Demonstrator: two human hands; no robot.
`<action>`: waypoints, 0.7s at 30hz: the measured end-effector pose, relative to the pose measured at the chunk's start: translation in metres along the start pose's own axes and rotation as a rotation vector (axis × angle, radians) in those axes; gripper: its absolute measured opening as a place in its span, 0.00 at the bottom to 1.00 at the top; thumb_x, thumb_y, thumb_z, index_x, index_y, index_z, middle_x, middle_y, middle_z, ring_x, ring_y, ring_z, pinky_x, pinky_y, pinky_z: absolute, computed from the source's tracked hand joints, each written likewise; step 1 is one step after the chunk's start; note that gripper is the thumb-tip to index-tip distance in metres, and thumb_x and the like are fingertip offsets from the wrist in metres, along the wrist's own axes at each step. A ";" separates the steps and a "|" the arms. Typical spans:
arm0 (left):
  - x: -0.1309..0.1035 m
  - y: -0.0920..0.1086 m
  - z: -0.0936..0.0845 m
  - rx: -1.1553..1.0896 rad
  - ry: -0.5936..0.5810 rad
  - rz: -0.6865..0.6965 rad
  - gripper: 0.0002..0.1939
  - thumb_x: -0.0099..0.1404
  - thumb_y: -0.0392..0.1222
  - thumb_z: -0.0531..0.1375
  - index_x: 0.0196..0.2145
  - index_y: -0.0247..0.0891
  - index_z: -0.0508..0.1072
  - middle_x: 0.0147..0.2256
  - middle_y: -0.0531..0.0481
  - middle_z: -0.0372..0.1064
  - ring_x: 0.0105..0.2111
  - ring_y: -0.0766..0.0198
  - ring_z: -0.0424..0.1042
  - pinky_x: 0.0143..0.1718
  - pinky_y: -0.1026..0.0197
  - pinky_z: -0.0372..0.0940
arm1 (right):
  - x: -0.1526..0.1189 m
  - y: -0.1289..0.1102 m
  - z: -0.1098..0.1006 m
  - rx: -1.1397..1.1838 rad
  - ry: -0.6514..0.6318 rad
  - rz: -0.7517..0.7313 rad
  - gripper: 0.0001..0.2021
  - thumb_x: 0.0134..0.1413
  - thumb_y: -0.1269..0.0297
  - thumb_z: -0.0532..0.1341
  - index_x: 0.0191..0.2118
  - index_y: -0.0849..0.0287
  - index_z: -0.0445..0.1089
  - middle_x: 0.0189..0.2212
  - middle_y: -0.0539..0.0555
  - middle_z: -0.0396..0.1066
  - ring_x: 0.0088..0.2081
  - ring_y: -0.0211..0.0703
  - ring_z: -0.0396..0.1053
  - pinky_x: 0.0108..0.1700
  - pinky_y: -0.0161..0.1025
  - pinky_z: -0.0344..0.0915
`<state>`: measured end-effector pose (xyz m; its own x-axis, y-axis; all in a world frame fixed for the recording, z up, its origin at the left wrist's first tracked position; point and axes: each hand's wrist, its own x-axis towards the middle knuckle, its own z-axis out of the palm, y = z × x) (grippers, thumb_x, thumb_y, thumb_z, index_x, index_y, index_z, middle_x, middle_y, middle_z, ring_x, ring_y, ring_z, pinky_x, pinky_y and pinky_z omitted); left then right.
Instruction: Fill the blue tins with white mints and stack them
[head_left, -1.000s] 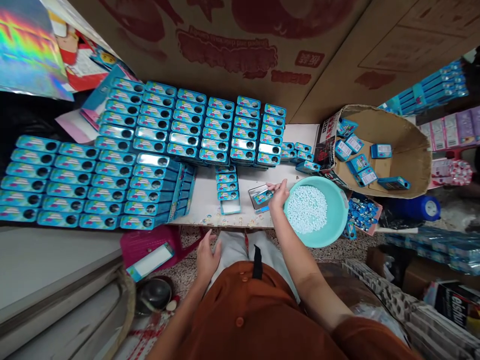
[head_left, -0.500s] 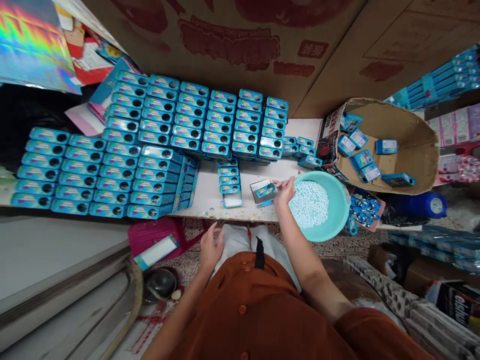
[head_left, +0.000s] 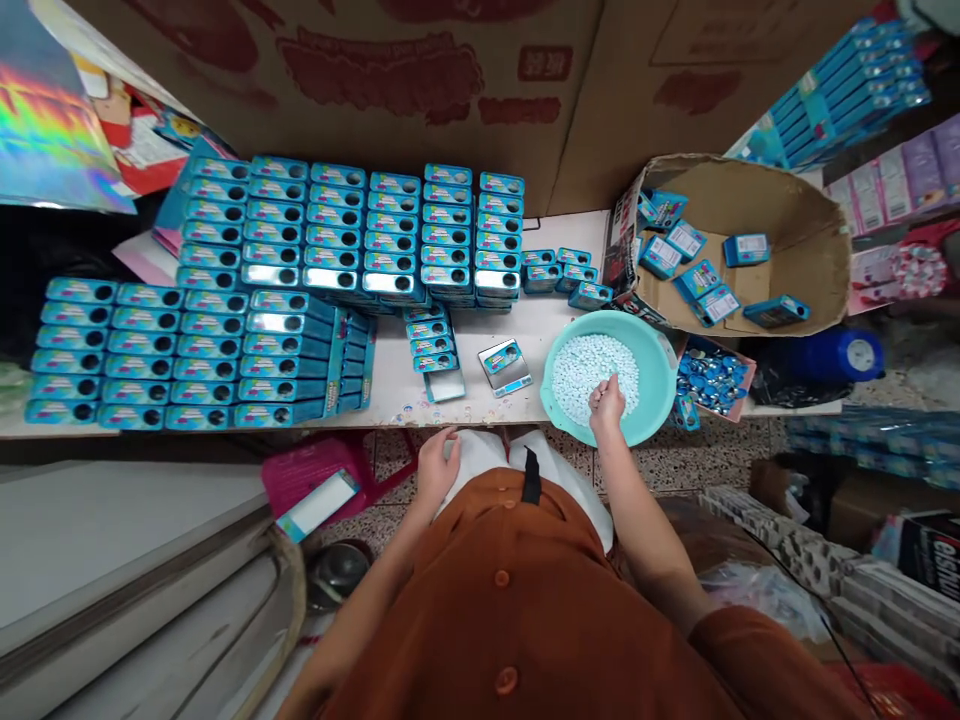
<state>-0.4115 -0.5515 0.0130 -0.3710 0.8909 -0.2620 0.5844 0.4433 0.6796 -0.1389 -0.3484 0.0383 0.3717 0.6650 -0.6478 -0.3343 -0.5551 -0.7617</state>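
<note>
My right hand is over the small white pellets inside a turquoise basin. Its fingers are drawn together; whatever they hold is too small to make out. To the left of the basin, a blue tin rests on a small flat scale. My left hand is by my lap, below the table edge, holding nothing and with its fingers apart. Nearest to it on the table is a short row of blue tins with a pale tray-like piece at its front.
Stacked blue tins fill the table's left and back. A cut-open carton with several loose tins stands at right. Beside the basin is a box of shiny blue lids. A large cardboard box walls the back; a pink stool stands below.
My right hand has left the tin on the scale and moved right, into the basin of pellets. My left hand stays near my lap. The whole view has shifted slightly.
</note>
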 end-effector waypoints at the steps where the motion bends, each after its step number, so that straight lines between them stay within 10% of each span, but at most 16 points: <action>1: 0.002 0.005 0.004 0.001 -0.009 0.015 0.16 0.65 0.47 0.52 0.45 0.37 0.70 0.40 0.44 0.74 0.43 0.54 0.71 0.50 0.50 0.64 | 0.001 0.000 -0.007 -0.003 -0.008 0.025 0.21 0.59 0.48 0.52 0.21 0.56 0.53 0.11 0.41 0.50 0.12 0.28 0.46 0.14 0.29 0.42; 15: 0.014 0.039 0.023 -0.008 -0.070 0.087 0.16 0.66 0.48 0.52 0.45 0.36 0.71 0.40 0.42 0.74 0.44 0.52 0.71 0.49 0.49 0.64 | -0.003 0.004 -0.025 0.047 -0.058 0.240 0.02 0.50 0.71 0.60 0.29 0.61 0.69 0.21 0.49 0.69 0.18 0.31 0.63 0.17 0.27 0.60; 21: 0.012 0.034 0.022 -0.031 -0.061 0.088 0.15 0.66 0.47 0.52 0.43 0.38 0.71 0.38 0.44 0.74 0.43 0.53 0.71 0.49 0.49 0.64 | -0.008 0.008 0.006 0.132 -0.229 0.210 0.08 0.55 0.63 0.60 0.29 0.60 0.70 0.26 0.54 0.73 0.31 0.40 0.73 0.34 0.36 0.73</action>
<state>-0.3801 -0.5241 0.0178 -0.2737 0.9311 -0.2412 0.5898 0.3605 0.7226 -0.1502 -0.3552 0.0372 0.0840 0.6462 -0.7586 -0.4978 -0.6322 -0.5937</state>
